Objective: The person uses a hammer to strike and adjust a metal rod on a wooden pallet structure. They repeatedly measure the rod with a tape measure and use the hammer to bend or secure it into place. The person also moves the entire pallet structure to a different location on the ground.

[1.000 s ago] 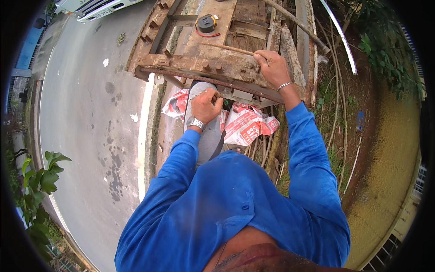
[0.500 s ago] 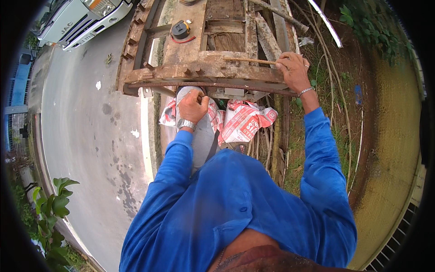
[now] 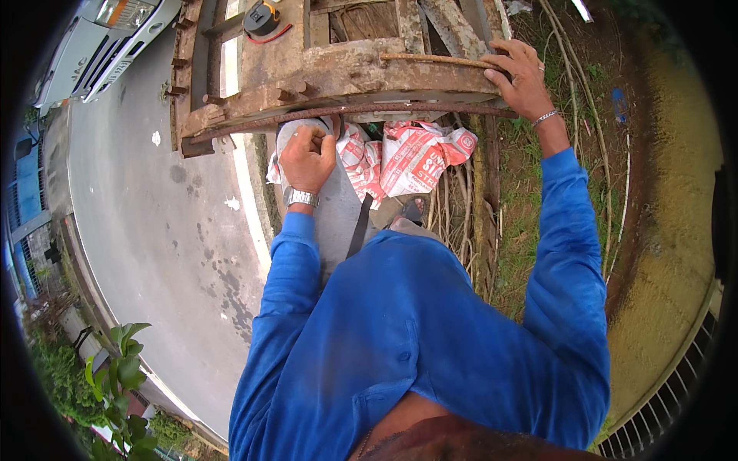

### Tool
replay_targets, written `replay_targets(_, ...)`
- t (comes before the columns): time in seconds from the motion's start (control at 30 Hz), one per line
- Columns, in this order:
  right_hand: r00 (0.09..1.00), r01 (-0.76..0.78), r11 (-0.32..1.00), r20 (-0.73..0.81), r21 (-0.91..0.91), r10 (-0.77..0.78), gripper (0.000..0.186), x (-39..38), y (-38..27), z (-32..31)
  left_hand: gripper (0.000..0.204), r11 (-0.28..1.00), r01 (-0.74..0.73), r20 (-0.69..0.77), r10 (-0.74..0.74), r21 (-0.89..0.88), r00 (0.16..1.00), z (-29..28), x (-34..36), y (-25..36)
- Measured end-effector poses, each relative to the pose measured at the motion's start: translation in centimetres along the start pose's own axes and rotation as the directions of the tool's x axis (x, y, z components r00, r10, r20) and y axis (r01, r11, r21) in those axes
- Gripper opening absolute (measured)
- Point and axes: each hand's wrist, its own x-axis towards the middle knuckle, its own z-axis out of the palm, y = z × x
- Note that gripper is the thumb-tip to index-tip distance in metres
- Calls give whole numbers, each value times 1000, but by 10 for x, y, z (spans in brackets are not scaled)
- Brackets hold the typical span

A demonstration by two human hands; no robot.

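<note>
My right hand [image 3: 525, 81], with a bracelet at its wrist, grips one end of a short, thin rusty metal rod [image 3: 434, 59] between thumb and fingers. The rod lies across the front right of a rusty, wood-topped workbench [image 3: 361, 84]. My left hand [image 3: 309, 160], wearing a metal watch, is closed above my grey trouser leg, just below the bench's front edge; whatever is in its fingers is hidden. Along that edge runs a long rusty bar [image 3: 369, 108]. A black and yellow tape measure [image 3: 261, 18] rests on the bench top at the far left.
Several metal pegs [image 3: 284, 95] stick up from the bench frame. Red and white sacks [image 3: 419, 157] hang or lie beneath the front edge. A white truck [image 3: 100, 50] stands on the road [image 3: 154, 207] at left; long sticks [image 3: 569, 92] and grass lie at right.
The view has shifted, so the bench sits farther up and left. My right hand keeps the rod at about the same spot, its fingers now more extended. My left hand stays closed near my leg.
</note>
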Motion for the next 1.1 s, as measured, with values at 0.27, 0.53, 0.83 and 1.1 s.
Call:
replay_targets(0.27,999,38,999,12,-5,-38,24,1,4,5,11,998,39,20,-40,39,999,-2,-1,2)
replay_targets(0.53,996,83,996,-36,-27,-83,22,-1,30,-28,11,998,-45,10,45,53,999,1,1,2)
replay_targets(0.83,994,-107,978,22,179,105,16,-7,-2,-42,11,994,-48,18,47,103,999,3,-1,5)
replay_targets(1.1,995,-82,981,-48,177,92,23,-5,-3,-23,12,989,-107,16,106,107,994,1,-5,2)
